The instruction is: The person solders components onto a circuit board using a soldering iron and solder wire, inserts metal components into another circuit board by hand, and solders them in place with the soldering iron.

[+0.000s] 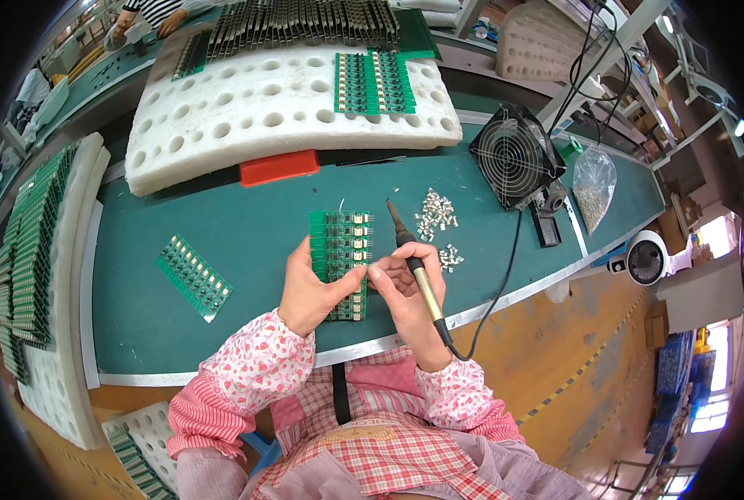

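Observation:
My left hand (309,290) rests on a green circuit board panel (338,246) lying on the green bench mat, thumb and fingers pinching at its right edge. My right hand (409,292) holds a soldering iron (413,260) like a pen, its tip pointing up and away from me, its black cord trailing off to the right. The fingertips of both hands meet at the panel's right side. Whether a small part sits between them is hidden.
A second green panel (193,276) lies to the left. Small metal parts (435,214) are heaped right of the iron. A black fan (515,157), a clear bag (593,187), a white foam block (247,108) carrying boards, and a red box (279,167) stand behind.

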Available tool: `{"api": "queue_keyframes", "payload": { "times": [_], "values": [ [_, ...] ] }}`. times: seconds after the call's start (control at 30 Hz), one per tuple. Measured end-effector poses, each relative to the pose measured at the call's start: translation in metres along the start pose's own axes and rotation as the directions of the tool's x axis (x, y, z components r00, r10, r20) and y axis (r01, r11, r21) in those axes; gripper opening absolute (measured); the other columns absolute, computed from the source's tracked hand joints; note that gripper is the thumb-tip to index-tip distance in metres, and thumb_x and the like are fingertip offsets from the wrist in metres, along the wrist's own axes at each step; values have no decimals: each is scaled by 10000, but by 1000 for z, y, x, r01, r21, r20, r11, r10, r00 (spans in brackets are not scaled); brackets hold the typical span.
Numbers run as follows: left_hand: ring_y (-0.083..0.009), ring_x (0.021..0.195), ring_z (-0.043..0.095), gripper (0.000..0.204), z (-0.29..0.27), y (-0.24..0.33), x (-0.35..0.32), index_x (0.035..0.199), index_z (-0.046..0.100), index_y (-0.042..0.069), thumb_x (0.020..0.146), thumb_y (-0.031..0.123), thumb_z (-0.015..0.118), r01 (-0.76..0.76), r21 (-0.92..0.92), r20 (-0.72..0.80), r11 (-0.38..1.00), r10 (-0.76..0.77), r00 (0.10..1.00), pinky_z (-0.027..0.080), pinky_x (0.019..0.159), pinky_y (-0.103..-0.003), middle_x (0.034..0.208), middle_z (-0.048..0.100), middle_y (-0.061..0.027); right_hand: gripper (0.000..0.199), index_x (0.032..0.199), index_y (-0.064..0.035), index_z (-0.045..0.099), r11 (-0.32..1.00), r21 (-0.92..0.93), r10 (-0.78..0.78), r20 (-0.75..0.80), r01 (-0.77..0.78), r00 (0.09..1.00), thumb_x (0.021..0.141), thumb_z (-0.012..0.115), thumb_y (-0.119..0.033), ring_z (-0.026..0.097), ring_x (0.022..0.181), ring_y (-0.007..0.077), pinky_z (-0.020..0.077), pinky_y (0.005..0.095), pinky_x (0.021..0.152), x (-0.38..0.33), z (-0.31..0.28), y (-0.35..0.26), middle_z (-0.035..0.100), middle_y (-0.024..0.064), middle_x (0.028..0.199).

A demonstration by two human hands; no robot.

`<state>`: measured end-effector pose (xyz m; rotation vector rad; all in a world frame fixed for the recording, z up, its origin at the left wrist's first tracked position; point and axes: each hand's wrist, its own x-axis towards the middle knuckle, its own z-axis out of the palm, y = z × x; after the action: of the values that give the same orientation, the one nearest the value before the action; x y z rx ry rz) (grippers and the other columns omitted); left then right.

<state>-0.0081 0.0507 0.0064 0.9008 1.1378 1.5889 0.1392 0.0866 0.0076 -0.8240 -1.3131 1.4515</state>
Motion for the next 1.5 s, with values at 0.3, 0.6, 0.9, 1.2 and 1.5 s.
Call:
{"api": "queue_keyframes", "payload": {
  "times": [0.3, 0.6, 0.9, 1.2, 1.5],
  "values": [
    [-80, 839, 619, 353, -2, -2, 2, 1118, 574, 14, 797, -5, 720, -14, 45, -15, 999, 14, 1000, 527, 740, -252, 974, 659, -27, 273, 1040, -40, 531, 898, -401, -217, -51, 179, 975, 837, 708, 6, 657, 779, 147, 523, 265, 688, 7, -10, -3, 647, 83, 891],
    [-124, 895, 636, 411, -10, 10, 10, 1188, 529, 48, 825, 8, 719, 319, -260, 78, 911, -309, 948, 535, 787, -289, 1030, 644, -31, 297, 992, -76, 575, 381, -855, -407, 187, 352, 894, 747, 698, 38, 570, 763, 293, 452, 387, 697, 45, -73, -12, 612, 102, 836],
    [-107, 818, 633, 305, -15, 2, 12, 1134, 543, 90, 873, 100, 700, 377, -462, 92, 803, -379, 921, 549, 703, -290, 967, 624, -8, 207, 956, -106, 582, 191, -851, -395, 390, 489, 832, 786, 664, -20, 556, 760, 268, 424, 381, 682, 56, -69, -7, 596, 61, 795],
    [-126, 848, 638, 380, -14, 7, 11, 1182, 516, 57, 856, 78, 711, 409, -413, 153, 814, -381, 912, 546, 743, -288, 993, 629, -25, 231, 976, -98, 591, 281, -810, -342, 418, 516, 842, 778, 666, -6, 565, 766, 259, 419, 372, 681, 43, -68, -7, 613, 52, 795],
    [-115, 890, 636, 384, -7, 2, 7, 1167, 538, 37, 832, 21, 726, 246, -295, 93, 923, -229, 969, 532, 788, -286, 1029, 648, -36, 298, 1029, -75, 563, 751, -589, -279, 128, 300, 952, 794, 724, 12, 634, 737, 176, 477, 296, 683, 31, -52, -5, 677, 64, 858]
  ]
}}
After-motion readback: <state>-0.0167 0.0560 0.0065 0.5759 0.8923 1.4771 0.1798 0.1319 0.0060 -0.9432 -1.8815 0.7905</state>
